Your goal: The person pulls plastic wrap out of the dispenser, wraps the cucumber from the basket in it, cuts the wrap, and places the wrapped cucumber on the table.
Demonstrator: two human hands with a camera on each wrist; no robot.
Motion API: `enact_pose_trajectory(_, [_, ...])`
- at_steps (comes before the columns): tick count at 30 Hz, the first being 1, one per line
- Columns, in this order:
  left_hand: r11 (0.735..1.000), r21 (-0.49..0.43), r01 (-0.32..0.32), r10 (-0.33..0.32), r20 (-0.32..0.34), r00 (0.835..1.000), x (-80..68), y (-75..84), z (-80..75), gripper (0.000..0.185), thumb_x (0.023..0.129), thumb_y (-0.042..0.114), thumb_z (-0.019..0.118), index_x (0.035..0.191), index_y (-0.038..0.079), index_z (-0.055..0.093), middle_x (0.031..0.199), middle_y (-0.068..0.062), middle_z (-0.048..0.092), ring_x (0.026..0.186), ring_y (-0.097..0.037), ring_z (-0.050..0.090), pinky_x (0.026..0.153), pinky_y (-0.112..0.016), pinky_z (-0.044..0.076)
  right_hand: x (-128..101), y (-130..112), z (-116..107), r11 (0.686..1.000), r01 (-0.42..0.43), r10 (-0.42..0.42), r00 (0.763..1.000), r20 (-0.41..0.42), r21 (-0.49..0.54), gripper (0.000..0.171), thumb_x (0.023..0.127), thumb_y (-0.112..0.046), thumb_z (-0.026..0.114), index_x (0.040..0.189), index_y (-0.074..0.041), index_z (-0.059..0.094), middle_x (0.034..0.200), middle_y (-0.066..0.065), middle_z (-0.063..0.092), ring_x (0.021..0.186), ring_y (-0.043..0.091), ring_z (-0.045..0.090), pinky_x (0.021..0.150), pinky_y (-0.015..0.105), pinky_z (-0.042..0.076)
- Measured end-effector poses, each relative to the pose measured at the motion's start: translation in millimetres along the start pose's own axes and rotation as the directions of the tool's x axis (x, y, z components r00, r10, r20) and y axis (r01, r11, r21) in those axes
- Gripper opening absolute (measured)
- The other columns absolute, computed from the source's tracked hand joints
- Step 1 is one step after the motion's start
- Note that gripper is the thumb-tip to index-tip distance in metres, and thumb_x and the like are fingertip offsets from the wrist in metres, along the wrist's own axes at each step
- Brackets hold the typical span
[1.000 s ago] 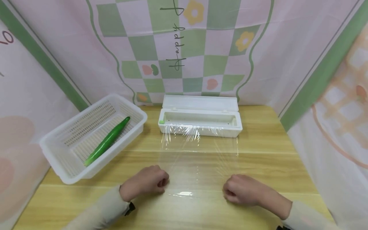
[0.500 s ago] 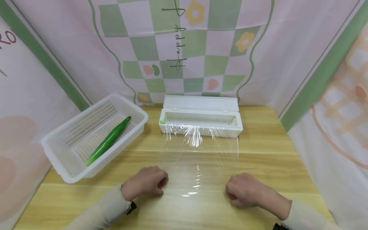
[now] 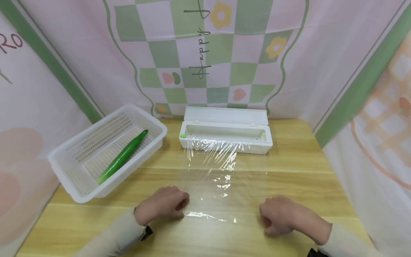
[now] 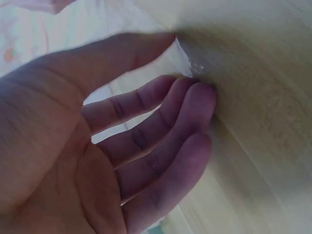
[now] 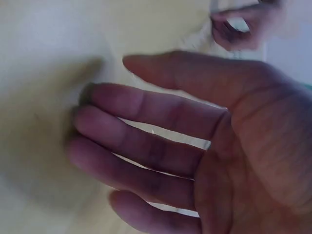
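A sheet of clear cling film (image 3: 221, 185) runs from the white cling film dispenser (image 3: 226, 147) toward the front of the table. It is wrinkled, with bright glints. My left hand (image 3: 163, 204) rests at its front left corner. In the left wrist view, the film's edge lies by the thumb tip (image 4: 168, 41), with a gap between thumb and bent fingers (image 4: 195, 105). My right hand (image 3: 282, 216) is on the table, right of the film. In the right wrist view its thumb and loosely bent fingers (image 5: 117, 100) stand apart, with nothing visible between them.
A white slotted basket (image 3: 72, 178) stands at the left with a green cucumber (image 3: 123, 157) in it. The dispenser's lid (image 3: 226, 116) stands raised at the back, near the patterned cloth (image 3: 221, 60). Wooden tabletop (image 3: 305, 171) extends around the film.
My right hand has shifted a little to the right, away from the film. The film has slackened and shows more wrinkles and glints. The left hand has barely moved.
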State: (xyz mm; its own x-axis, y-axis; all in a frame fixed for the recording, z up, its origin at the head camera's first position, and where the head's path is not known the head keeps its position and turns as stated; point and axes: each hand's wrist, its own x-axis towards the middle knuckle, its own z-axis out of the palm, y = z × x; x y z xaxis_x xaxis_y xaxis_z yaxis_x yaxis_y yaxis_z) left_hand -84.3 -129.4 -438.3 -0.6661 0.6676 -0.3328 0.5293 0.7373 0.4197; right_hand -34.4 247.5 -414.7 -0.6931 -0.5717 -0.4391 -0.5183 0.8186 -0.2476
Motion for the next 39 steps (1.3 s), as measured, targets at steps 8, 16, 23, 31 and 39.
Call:
enact_pose_trajectory(8, [0.998,-0.059,-0.003,0.001,-0.029,1.000,-13.7,-17.2,-3.5,0.028,0.087,0.029,0.083,0.075,0.025,0.059,0.068,0.011,0.053,0.062,-0.004,0.046,0.058,-0.021,0.041,-5,33,-22,0.976,0.080,-0.061,0.993,-0.101,0.202,0.012,0.088,-0.025,0.081,0.081,-0.027,0.072,0.072,-0.020,0.060,0.064,-0.005,0.049,0.058,0.019,0.045])
enact_pose_trajectory(16, [0.995,-0.085,-0.050,0.035,-0.164,0.986,-22.5,-30.3,-22.8,0.011,0.094,0.023,0.077,0.086,0.019,0.071,0.078,0.011,0.067,0.071,-0.003,0.059,0.068,-0.023,0.055,1,61,-45,0.983,0.049,0.034,0.896,-0.443,0.175,0.026,0.094,-0.020,0.079,0.108,0.002,0.076,0.093,0.005,0.079,0.081,0.011,0.073,0.073,0.031,0.066])
enact_pose_trajectory(23, [0.982,-0.118,-0.145,0.112,-0.250,0.962,-36.9,-32.2,-57.3,0.022,0.101,0.016,0.070,0.114,-0.002,0.073,0.110,-0.017,0.078,0.100,-0.029,0.076,0.090,-0.043,0.065,8,84,-59,0.985,-0.092,0.160,0.804,-0.572,0.146,0.039,0.098,-0.022,0.076,0.125,0.005,0.070,0.116,0.025,0.076,0.103,0.041,0.074,0.089,0.059,0.062])
enact_pose_trajectory(31, [0.995,-0.002,-0.096,0.088,-0.376,0.922,-55.6,-35.7,-105.0,0.036,0.103,0.020,0.069,0.132,-0.001,0.069,0.129,-0.019,0.074,0.113,-0.035,0.074,0.099,-0.052,0.062,24,118,-63,0.987,-0.100,0.159,0.755,-0.636,0.127,0.063,0.096,-0.021,0.078,0.145,0.011,0.053,0.143,0.036,0.058,0.127,0.059,0.058,0.108,0.070,0.048])
enact_pose_trajectory(39, [1.000,0.009,-0.012,0.015,-0.414,0.910,-62.9,-57.5,-144.2,0.042,0.104,0.020,0.068,0.138,-0.005,0.064,0.135,-0.025,0.070,0.121,-0.044,0.069,0.104,-0.061,0.056,37,143,-60,0.989,-0.069,0.137,0.761,-0.635,0.131,0.082,0.091,-0.019,0.083,0.158,0.002,0.041,0.157,0.035,0.043,0.136,0.061,0.050,0.114,0.070,0.043])
